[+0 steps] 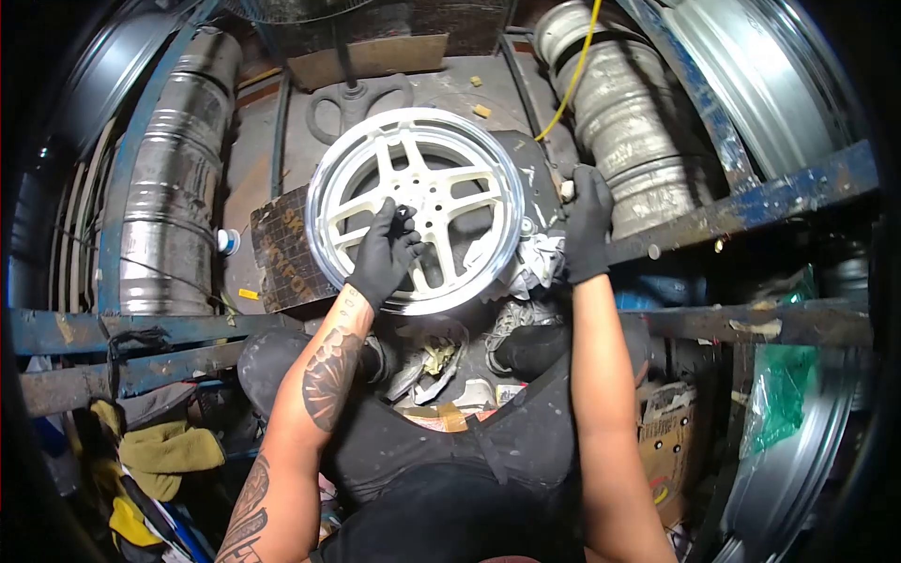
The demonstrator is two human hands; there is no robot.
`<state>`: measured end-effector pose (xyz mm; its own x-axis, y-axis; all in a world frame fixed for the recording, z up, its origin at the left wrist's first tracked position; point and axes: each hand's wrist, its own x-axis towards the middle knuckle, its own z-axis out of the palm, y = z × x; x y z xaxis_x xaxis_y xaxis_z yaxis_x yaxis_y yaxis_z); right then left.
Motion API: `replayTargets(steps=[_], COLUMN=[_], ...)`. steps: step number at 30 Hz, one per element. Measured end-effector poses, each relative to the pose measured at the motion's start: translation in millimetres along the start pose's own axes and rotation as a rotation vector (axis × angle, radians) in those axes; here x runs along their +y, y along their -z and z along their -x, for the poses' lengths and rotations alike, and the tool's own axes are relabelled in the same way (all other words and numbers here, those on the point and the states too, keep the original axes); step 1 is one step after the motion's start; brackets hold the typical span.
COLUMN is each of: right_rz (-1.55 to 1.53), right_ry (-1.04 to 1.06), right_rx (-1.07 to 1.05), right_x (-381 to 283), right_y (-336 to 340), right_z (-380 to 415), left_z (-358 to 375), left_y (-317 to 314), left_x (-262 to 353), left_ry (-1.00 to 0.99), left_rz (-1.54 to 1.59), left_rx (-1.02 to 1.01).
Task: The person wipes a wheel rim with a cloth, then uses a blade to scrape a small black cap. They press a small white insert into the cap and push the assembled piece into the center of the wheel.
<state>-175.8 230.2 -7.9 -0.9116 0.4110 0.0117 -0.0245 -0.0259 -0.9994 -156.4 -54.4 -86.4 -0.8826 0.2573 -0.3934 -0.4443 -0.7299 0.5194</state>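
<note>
A white wheel rim (pixel 450 202) with a polished metal lip lies face up in front of me. Over its lower left spokes is my left hand (pixel 387 251), in a black glove, with curled fingers round a small dark thing I cannot make out. My right hand (pixel 587 223), also gloved in black, is to the right of the rim, its fingers closed at a small pale piece (pixel 567 190). Crumpled white paper (pixel 537 265) lies between the rim and my right wrist.
Stacked silver rims (pixel 174 178) stand on the left, and more rims (pixel 633 127) on the right. Blue metal rails (pixel 741 206) frame the work spot. A yellow hose (pixel 572 80) hangs at the upper right. A cardboard box (pixel 666 450) is at the lower right.
</note>
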Motion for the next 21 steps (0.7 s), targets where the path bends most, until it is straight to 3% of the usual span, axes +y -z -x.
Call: replayTargets(steps=[2, 4, 6, 8, 10, 12, 13, 15, 21], right_rz=[-0.076, 0.035, 0.004, 0.259, 0.605, 1.108, 0.856, 0.962, 1.284], right_ry=[0.012, 0.052, 0.009, -0.014, 0.116, 0.262, 0.200, 0.107, -0.103], right_rx=[0.193, 0.301, 0.299, 0.296, 0.269, 0.154, 0.160, 0.110, 0.013], right_x=[27.7, 82.2, 138.2, 142.9, 222.3, 223.9, 226.4, 198.8, 203.4], right_y=[1.7, 16.1, 40.1, 46.9, 75.7, 72.8, 72.9, 55.7, 33.1], right_z=[-7.9, -29.4, -50.7, -44.8, -74.2, -80.7, -78.9, -73.3, -101.1], left_z=[-1.0, -2.5, -2.7, 0.6, 0.6, 4.2, 5.5, 10.3, 8.9], left_y=[-0.8, 0.5, 2.7, -2.9, -1.5, -5.3, -5.2, -11.5, -22.5], left_x=[-2.4, -7.3, -9.9, -16.7, -22.9, -28.7, -29.7, -25.6, -16.5], left_ry=[0.023, 0.033, 0.068, 0.089, 0.121, 0.131, 0.142, 0.165, 0.145], left_rz=[-0.016, 0.001, -0.033, -0.096, -0.115, -0.124, -0.115, -0.109, -0.050], left_rx=[-0.013, -0.041, -0.092, -0.059, -0.064, -0.019, -0.030, -0.042, -0.027])
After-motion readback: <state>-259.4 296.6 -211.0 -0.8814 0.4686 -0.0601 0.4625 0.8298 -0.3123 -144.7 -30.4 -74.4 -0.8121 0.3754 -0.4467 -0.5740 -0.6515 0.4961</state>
